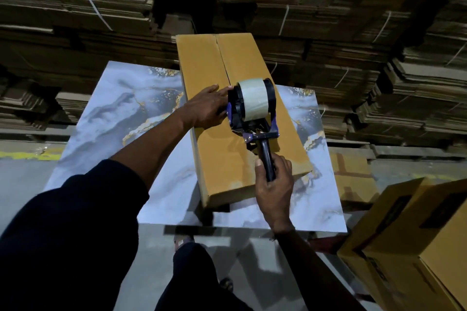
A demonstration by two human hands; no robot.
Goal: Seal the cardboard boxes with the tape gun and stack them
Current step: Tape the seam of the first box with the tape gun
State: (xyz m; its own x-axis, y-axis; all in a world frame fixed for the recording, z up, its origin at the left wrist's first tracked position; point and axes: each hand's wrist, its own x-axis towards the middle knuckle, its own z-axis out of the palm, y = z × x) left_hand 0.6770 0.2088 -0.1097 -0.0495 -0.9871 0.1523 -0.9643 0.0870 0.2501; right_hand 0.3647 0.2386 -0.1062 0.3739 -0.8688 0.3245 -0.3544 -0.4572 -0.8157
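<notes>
I'm in a cardboard warehouse — strapped bundles of flattened cartons (290,15) tower all around me. Bare concrete floor (22,177) underfoot.

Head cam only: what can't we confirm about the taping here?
- Seam of the cardboard box near the person: hidden by the tape gun, so no telling if tape is laid.
- Left hand fingertips: behind the roll.
- Labels on the boxes at right: dark, cut by the frame edge.

A marble-patterned tabletop (106,118) stands on a grey concrete floor (22,179) with a yellow line (27,155), before tall stacks of flattened cardboard (75,7) tied with string.
</notes>
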